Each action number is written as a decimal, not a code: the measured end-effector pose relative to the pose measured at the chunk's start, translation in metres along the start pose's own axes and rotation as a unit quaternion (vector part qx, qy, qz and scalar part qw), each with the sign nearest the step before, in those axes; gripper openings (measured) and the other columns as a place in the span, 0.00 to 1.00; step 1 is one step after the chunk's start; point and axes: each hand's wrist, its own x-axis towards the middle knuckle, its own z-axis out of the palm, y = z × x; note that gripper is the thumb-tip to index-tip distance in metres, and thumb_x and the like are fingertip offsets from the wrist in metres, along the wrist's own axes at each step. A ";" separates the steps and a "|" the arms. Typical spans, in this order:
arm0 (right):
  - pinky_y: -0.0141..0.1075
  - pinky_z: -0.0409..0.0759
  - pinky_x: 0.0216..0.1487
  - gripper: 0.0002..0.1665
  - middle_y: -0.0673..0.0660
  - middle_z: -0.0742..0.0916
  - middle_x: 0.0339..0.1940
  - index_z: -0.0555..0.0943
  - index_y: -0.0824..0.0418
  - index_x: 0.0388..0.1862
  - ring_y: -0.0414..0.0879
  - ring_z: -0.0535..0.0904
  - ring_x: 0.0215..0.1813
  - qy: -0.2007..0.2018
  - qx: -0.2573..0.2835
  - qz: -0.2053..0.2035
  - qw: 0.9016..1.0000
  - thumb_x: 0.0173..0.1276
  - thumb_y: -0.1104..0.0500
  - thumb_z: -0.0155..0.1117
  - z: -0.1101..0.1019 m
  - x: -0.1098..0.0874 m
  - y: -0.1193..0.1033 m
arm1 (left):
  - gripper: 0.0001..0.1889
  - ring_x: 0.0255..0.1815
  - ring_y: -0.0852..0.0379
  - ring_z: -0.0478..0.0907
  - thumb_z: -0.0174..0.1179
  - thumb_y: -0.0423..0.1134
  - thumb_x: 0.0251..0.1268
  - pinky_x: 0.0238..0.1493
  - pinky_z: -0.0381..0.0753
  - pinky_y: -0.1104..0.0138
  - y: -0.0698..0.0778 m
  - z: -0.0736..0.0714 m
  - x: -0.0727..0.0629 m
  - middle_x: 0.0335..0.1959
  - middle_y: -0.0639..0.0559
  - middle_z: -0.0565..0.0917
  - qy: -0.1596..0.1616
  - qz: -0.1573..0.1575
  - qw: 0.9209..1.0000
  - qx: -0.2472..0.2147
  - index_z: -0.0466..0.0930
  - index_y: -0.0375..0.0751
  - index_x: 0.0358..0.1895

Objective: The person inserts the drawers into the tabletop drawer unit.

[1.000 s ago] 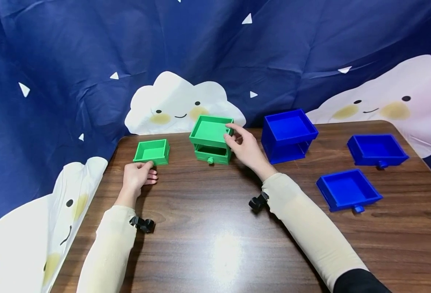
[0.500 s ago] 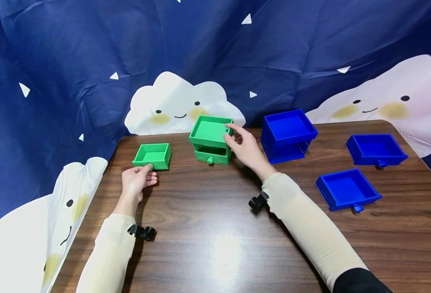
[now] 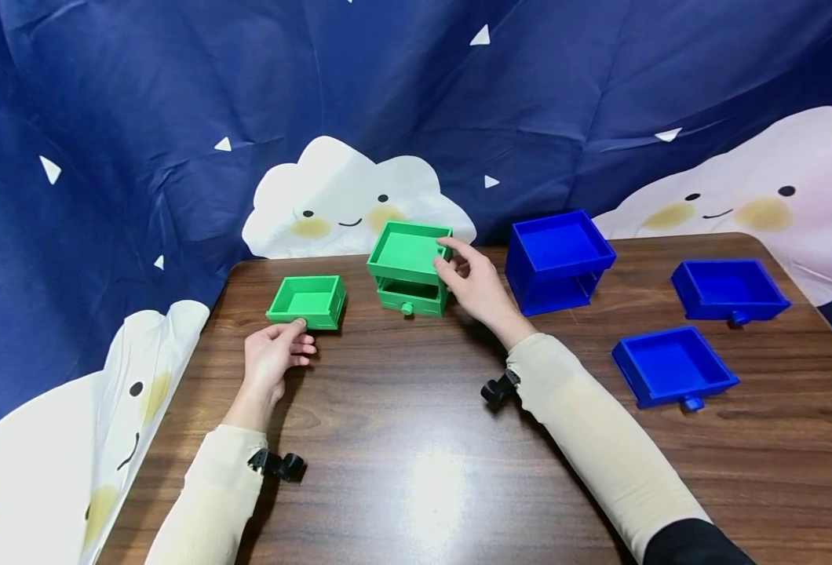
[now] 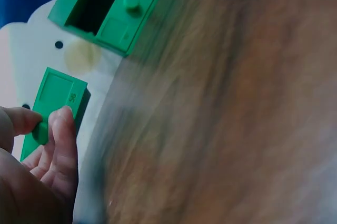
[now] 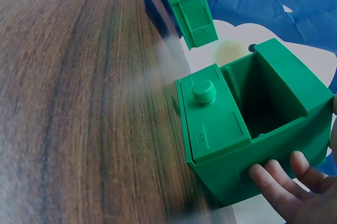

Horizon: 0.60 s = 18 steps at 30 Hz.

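My left hand (image 3: 273,357) pinches the round knob (image 4: 40,133) of a small green drawer (image 3: 308,298) between thumb and fingers. The drawer is held left of a green cabinet (image 3: 405,249), its knob side toward me. That cabinet has a shallow tray top, a vacant upper slot and a second green drawer (image 5: 218,116) fitted in the lower slot. At the cabinet's right side, my right hand (image 3: 479,289) grips the upper edge, several fingertips (image 5: 261,174) resting against the side wall.
A blue cabinet (image 3: 560,247) with an open front stands right of my right hand. Two blue drawers (image 3: 730,284) with knobs lie farther right on the brown wooden table (image 3: 388,439). Behind hangs a dark blue cloth (image 3: 359,71) with white clouds.
My left hand has brought the small green drawer toward me, then rightward, closer to the green cabinet. The right hand and the cabinet have stayed in place.
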 end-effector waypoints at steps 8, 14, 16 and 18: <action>0.39 0.79 0.47 0.26 0.60 0.82 0.42 0.78 0.61 0.76 0.55 0.80 0.44 0.002 0.001 -0.002 1.000 0.84 0.53 0.62 0.001 0.001 0.001 | 0.12 0.21 0.63 0.87 0.63 0.37 0.79 0.22 0.82 0.71 0.000 0.013 -0.012 0.20 0.57 0.88 -0.015 0.011 1.000 0.016 0.82 0.26 0.48; 0.38 0.78 0.47 0.27 0.60 0.82 0.42 0.77 0.61 0.76 0.54 0.80 0.43 0.004 -0.003 -0.005 1.000 0.84 0.53 0.62 0.000 0.000 0.001 | 0.12 0.21 0.62 0.87 0.63 0.36 0.79 0.23 0.82 0.71 0.001 0.020 -0.019 0.20 0.57 0.87 -0.026 0.018 0.999 0.023 0.82 0.25 0.48; 0.38 0.77 0.47 0.26 0.60 0.82 0.42 0.77 0.61 0.76 0.54 0.79 0.43 0.004 -0.003 -0.005 1.000 0.84 0.53 0.62 0.000 0.000 0.002 | 0.12 0.21 0.62 0.87 0.63 0.35 0.79 0.23 0.83 0.71 0.002 0.022 -0.021 0.20 0.56 0.87 -0.031 0.022 0.999 0.024 0.83 0.25 0.47; 0.38 0.77 0.47 0.26 0.60 0.82 0.42 0.78 0.61 0.76 0.54 0.79 0.43 0.004 -0.003 -0.005 1.000 0.84 0.53 0.62 0.000 0.000 0.002 | 0.11 0.21 0.61 0.87 0.64 0.35 0.79 0.23 0.83 0.70 0.002 0.023 -0.023 0.20 0.56 0.87 -0.034 0.025 0.999 0.025 0.83 0.25 0.46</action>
